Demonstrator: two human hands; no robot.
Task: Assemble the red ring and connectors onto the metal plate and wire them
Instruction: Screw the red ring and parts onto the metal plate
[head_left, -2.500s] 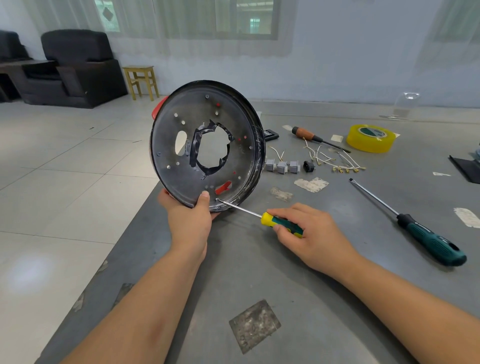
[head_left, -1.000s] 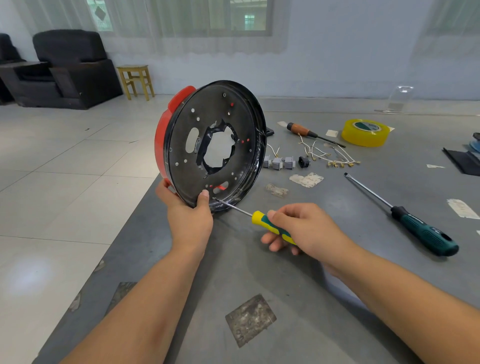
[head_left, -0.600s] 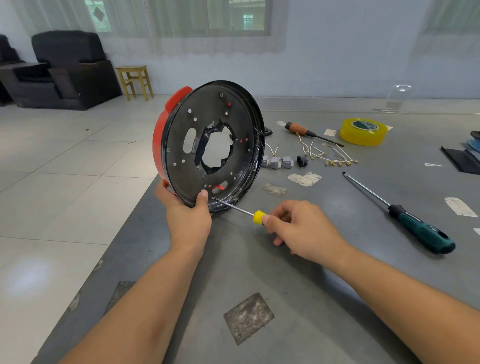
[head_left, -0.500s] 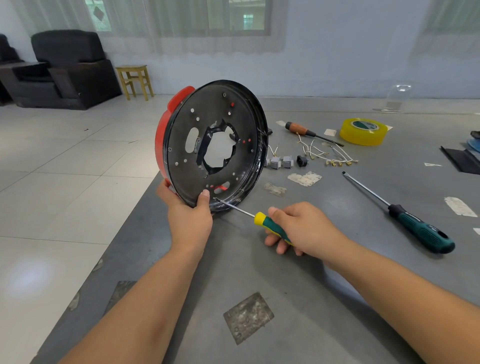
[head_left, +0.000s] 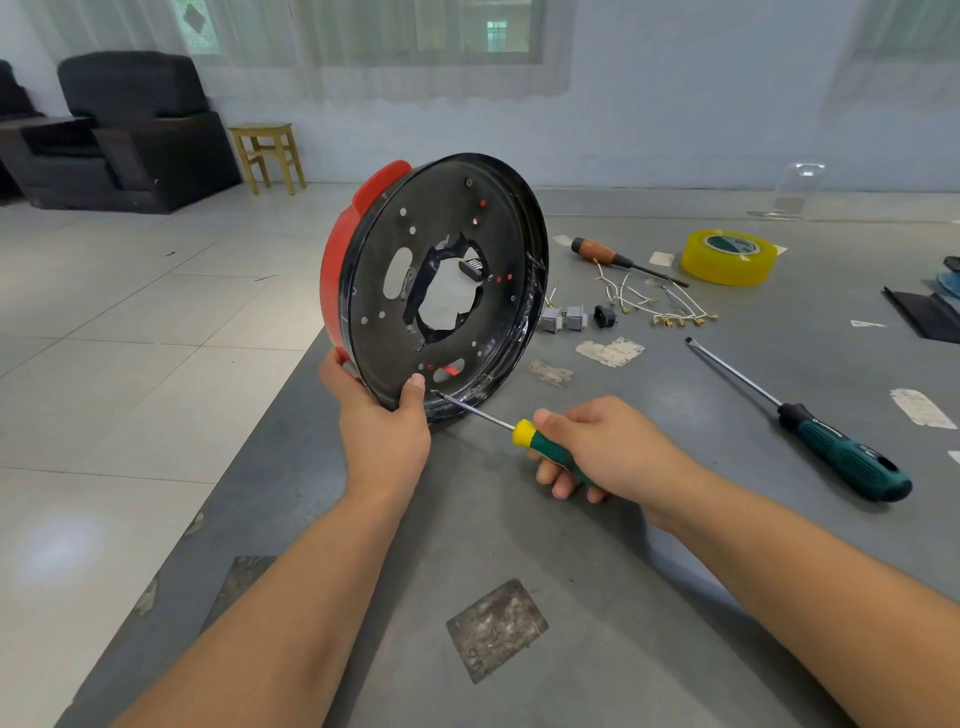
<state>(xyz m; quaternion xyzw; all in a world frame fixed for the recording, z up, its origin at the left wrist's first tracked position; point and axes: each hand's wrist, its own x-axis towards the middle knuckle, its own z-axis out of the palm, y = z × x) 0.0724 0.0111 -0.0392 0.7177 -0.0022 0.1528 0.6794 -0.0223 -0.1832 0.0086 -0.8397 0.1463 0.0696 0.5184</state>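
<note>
Compared with half a second earlier, little has shifted: the right hand (head_left: 613, 457) has rolled slightly on the screwdriver handle, and the plate leans much as it did. The person's left hand (head_left: 382, 421) grips the bottom edge of the metal plate (head_left: 410, 306), thumb pressed on its dark face and fingers curled behind, holding it on edge with its lower rim against the grey table (head_left: 519, 545). The red ring (head_left: 332, 280) sits against the far side of the plate, showing along its left edge and at a tab near the top. The right hand is closed around the green handle of a small screwdriver (head_left: 530, 436) with a yellow collar; its thin shaft slants up and left, and the tip meets the plate's face just beside the left thumb. Further back on the table lie grey connectors (head_left: 563, 318), a small black connector (head_left: 604, 316) and loose white wires (head_left: 660, 306) with brass terminals, all well apart from the plate. A long green-handled screwdriver (head_left: 841, 457) lies to the right, an orange-handled screwdriver (head_left: 605, 253) and a roll of yellow tape (head_left: 727, 258) beyond the wires.
</note>
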